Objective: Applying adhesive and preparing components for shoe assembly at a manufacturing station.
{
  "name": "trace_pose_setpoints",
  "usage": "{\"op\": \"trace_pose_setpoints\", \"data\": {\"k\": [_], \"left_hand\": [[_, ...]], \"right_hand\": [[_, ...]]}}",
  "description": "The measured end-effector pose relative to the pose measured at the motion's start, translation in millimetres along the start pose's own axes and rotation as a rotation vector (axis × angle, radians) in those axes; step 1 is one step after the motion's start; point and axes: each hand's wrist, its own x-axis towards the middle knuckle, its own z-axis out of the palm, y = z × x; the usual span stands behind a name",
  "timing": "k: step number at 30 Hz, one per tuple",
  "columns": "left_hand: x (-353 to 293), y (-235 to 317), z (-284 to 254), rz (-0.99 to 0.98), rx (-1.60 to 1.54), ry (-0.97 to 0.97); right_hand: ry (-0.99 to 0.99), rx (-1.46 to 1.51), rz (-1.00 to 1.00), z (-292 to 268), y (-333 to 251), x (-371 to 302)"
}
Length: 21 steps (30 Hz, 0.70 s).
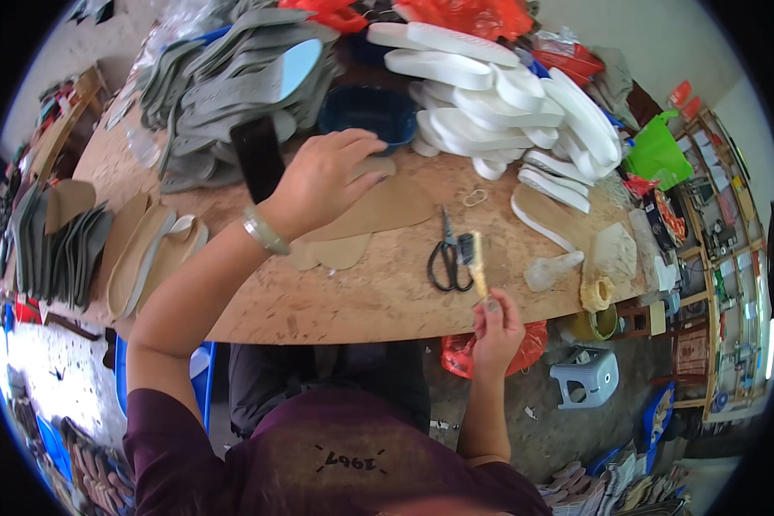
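Observation:
My left hand [322, 176] reaches over the middle of the table, its fingers stretched forward and the thumb apart, with nothing visible between them. Just beyond its fingertips sits a dark blue basin [371, 116]. Below that hand lie flat tan insole pieces [387, 211]. A black phone [258, 155] shows beside my left wrist, against the grey soles. At the table's front edge, my right hand [497, 331] pinches the pale handle of a small brush [476, 262]. The brush's dark bristles point away from me, next to black-handled scissors [445, 258] lying on the wood.
Grey soles [232, 86] are heaped at the back left, white soles [499, 95] at the back right. Stacked grey insoles [60, 241] stand at the left edge. A clear plastic bottle [552, 270] lies to the right. A grey-blue stool [585, 377] stands on the floor.

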Motion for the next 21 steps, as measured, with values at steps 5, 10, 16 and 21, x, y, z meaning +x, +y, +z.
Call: {"op": "trace_pose_setpoints", "data": {"k": [5,10,16,21], "left_hand": [[98,21,47,-0.157,-0.31,-0.033],[151,62,72,-0.074,-0.388,0.054],[136,78,109,-0.123,-0.45,-0.025],[180,110,166,0.303,-0.143,-0.008]], "right_hand": [[0.02,0.011,-0.042,-19,4,3],[0.028,-0.094,-0.128,-60,-18,20],[0.133,-0.542,-0.393,-126,-74,68],[0.231,-0.379,-0.182,-146,-91,79]]}}
